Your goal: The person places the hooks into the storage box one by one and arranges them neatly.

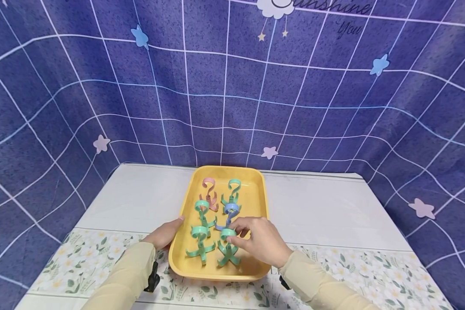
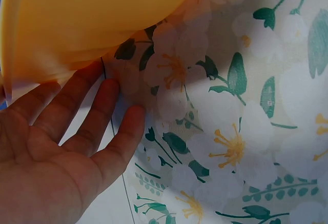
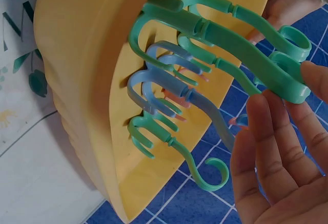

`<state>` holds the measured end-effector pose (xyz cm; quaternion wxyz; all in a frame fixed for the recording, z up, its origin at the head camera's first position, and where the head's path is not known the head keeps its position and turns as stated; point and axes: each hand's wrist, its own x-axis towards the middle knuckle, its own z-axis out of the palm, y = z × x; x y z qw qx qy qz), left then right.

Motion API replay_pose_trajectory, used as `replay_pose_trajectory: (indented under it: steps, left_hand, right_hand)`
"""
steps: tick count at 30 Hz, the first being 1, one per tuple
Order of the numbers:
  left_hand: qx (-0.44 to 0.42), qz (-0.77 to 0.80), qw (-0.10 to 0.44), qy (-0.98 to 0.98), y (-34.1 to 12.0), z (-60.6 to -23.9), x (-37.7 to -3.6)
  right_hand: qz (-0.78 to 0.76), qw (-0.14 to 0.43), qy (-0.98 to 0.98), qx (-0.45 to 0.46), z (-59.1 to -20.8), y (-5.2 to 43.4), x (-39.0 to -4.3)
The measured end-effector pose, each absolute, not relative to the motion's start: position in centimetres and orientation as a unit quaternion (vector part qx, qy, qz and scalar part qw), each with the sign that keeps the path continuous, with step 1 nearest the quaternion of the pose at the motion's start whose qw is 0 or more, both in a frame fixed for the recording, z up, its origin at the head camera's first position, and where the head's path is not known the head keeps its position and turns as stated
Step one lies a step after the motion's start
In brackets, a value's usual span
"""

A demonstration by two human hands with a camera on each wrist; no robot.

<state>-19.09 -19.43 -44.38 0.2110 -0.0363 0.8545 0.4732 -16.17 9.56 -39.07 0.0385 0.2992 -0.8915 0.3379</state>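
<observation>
A yellow tray (image 1: pixel 259 193) holds several plastic claw hooks standing upright, each with curled prongs below and a hooked top. My right hand (image 1: pixel 260 242) pinches the curled top of the front right green hook (image 1: pixel 228 255) between thumb and fingers; the right wrist view shows this green hook (image 3: pixel 241 49) close up. Just behind it stands a blue hook (image 1: pixel 231 209). Another green hook (image 1: pixel 200 249) is at the front left. My left hand (image 1: pixel 164 234) rests against the tray's left side, and its fingers extend beside the tray's lower wall in the left wrist view.
Farther back in the tray are a pink hook (image 1: pixel 208 185) and a green hook (image 1: pixel 234 185). The tray sits on a white table (image 1: pixel 314 206) with a floral strip (image 1: pixel 352 267) along the front. A blue grid-patterned curtain (image 1: pixel 232 107) hangs behind and at both sides.
</observation>
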Motion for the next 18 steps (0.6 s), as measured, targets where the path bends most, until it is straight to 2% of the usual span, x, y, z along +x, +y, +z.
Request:
replay_pose_trajectory:
  steps: [18]
  left_hand:
    - [-0.041, 0.471, 0.21, 0.856, -19.57, -44.59, -19.19]
  right_hand:
    - [0.335, 0.015, -0.887, 0.318, -38.74, 9.88, -16.06]
